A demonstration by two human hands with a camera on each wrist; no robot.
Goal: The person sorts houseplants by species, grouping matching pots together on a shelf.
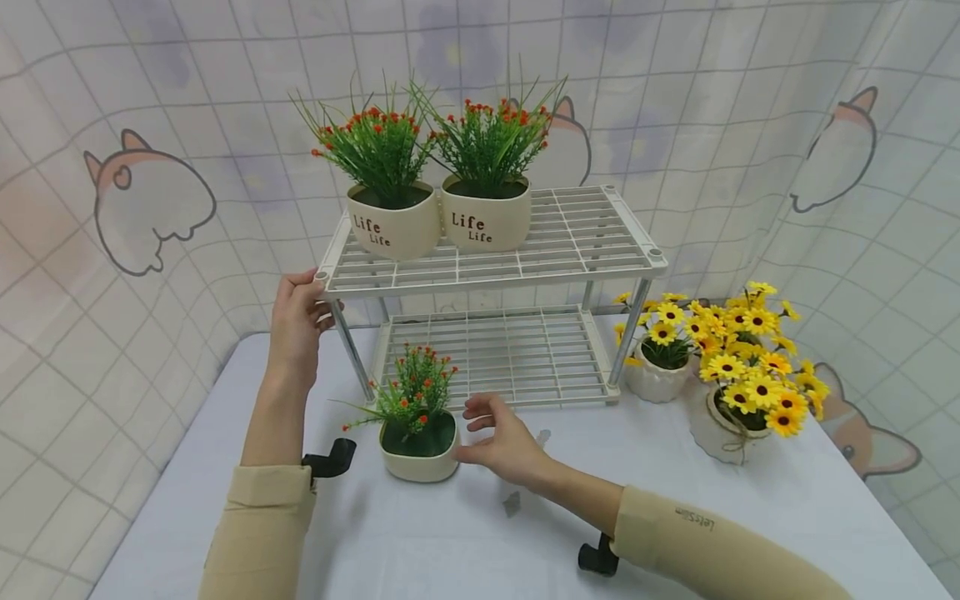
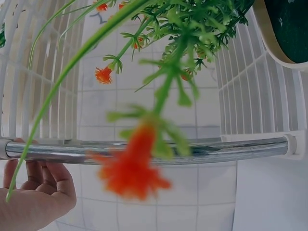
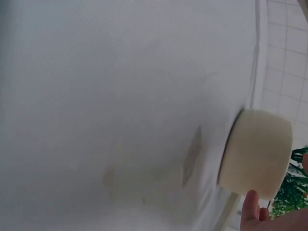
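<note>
My left hand (image 1: 297,321) grips the upper front-left corner of a white two-tier wire rack (image 1: 491,288). In the left wrist view its fingers (image 2: 57,175) curl behind the end of the chrome post (image 2: 231,150). A low cream pot (image 1: 420,468) of artificial red-flowered greenery (image 1: 416,392) stands on the table before the lower tier. Beside its right side is my right hand (image 1: 506,442), thumb tip at the pot's wall and fingers loosely bent, spread away from it. The right wrist view shows that thumb (image 3: 250,207) against the pot (image 3: 257,151).
Two similar pots marked "Life", the left one (image 1: 393,229) and the right one (image 1: 487,221), sit side by side on the upper tier. Right of the rack stand two white pots, a rear one (image 1: 660,379) and a front one (image 1: 723,429), of yellow artificial flowers. A patterned curtain (image 1: 247,167) surrounds the table.
</note>
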